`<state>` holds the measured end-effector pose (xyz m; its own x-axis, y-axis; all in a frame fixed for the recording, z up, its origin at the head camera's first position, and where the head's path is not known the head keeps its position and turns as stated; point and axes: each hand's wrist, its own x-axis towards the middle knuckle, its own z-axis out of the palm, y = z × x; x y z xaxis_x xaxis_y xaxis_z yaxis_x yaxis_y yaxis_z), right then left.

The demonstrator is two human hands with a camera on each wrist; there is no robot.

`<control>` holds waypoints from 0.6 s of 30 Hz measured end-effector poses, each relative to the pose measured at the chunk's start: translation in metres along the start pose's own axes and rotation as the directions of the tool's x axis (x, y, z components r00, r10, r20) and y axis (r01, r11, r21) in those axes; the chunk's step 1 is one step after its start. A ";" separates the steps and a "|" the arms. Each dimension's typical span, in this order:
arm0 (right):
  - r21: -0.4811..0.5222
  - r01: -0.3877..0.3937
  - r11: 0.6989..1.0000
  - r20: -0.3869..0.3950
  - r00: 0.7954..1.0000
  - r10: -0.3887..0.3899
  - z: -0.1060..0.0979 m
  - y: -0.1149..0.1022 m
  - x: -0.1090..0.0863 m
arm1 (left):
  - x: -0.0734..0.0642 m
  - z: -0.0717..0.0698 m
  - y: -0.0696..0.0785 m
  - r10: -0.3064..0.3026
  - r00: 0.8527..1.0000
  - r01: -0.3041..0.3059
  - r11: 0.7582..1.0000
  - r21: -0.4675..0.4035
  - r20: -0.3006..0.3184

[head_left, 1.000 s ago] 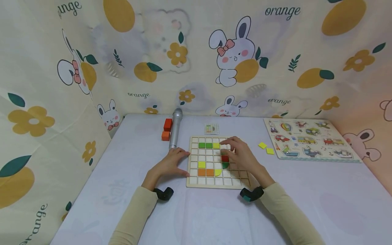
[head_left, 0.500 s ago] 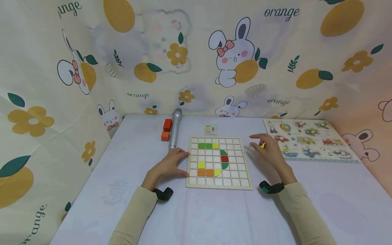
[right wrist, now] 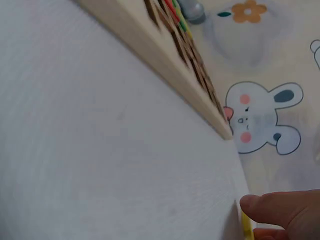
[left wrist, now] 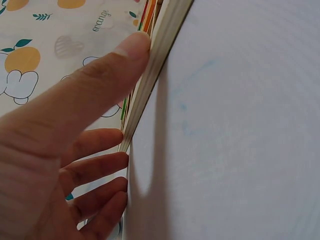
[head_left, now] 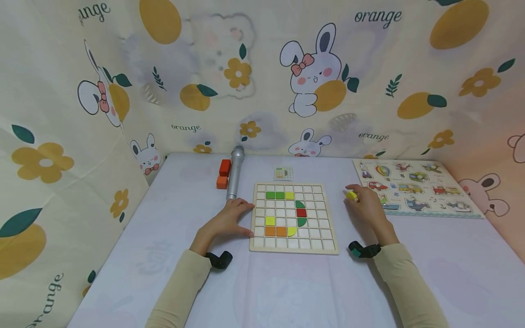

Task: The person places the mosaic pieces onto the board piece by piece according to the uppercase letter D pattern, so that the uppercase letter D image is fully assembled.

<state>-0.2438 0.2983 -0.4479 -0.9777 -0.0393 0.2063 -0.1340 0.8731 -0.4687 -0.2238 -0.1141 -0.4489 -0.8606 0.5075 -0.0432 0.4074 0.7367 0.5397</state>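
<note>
A square wooden grid board (head_left: pixel 293 251) lies on the table, with green, yellow, red and orange tiles in some of its cells. My left hand (head_left: pixel 227 221) rests at the board's left edge, thumb and fingertips against the rim; the left wrist view shows the thumb (left wrist: pixel 107 75) and fingers along that wooden side. To the right of the board, my right hand (head_left: pixel 366 206) pinches a yellow square tile (head_left: pixel 352 196) between thumb and finger. In the right wrist view the thumb (right wrist: pixel 270 206) is on the yellow tile (right wrist: pixel 246 225). A second yellow tile is hidden by this hand.
A small pattern card (head_left: pixel 283 173) lies behind the board. At the back left are a silver microphone (head_left: pixel 235 171) and two orange-red blocks (head_left: pixel 224 167). A picture puzzle board (head_left: pixel 422 187) lies at the right, just beyond the right hand. Printed cloth walls (head_left: pixel 262 91) enclose the table.
My right hand has moved from above the board rightward to the yellow tiles and taken hold of one. The left hand stays at the board's left edge.
</note>
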 end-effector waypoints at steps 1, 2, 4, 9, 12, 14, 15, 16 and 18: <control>-0.007 -0.001 1.000 -0.003 1.000 0.001 0.001 0.001 0.000 | 0.000 0.000 0.000 0.001 1.000 -0.001 1.000 -0.001 0.001; -0.008 -0.001 1.000 -0.005 1.000 0.001 0.002 0.002 0.000 | 0.000 0.000 0.000 0.001 1.000 -0.001 1.000 0.001 0.001; -0.005 -0.006 1.000 -0.007 1.000 0.006 0.003 0.004 0.000 | 0.000 0.000 0.000 0.001 1.000 -0.001 1.000 0.007 0.000; 0.001 -0.005 1.000 -0.020 1.000 0.005 0.004 0.005 0.001 | 0.000 0.000 0.001 -0.007 1.000 0.007 1.000 0.004 -0.003; 0.002 0.001 1.000 -0.026 1.000 -0.001 0.004 0.003 0.001 | -0.001 0.000 0.002 -0.015 1.000 0.015 1.000 0.008 0.002; 0.015 0.000 1.000 -0.028 1.000 0.000 0.005 0.000 0.002 | -0.001 -0.001 0.002 -0.017 1.000 0.016 1.000 0.009 0.004; 0.023 0.002 1.000 -0.027 1.000 -0.001 0.006 -0.003 0.002 | -0.001 -0.001 0.003 -0.016 1.000 0.016 1.000 0.008 0.004; 0.034 0.002 0.999 -0.028 1.000 -0.001 0.007 -0.005 0.002 | -0.001 -0.001 0.003 -0.016 1.000 0.016 1.000 0.007 0.005; 0.056 0.012 0.998 -0.028 1.000 -0.011 0.010 -0.013 0.003 | -0.001 -0.001 0.003 -0.014 1.000 0.014 1.000 0.002 0.004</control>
<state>-0.2468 0.2821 -0.4504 -0.9714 -0.0352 0.2349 -0.1548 0.8438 -0.5139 -0.2218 -0.1128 -0.4461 -0.8649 0.4990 -0.0546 0.3957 0.7447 0.5375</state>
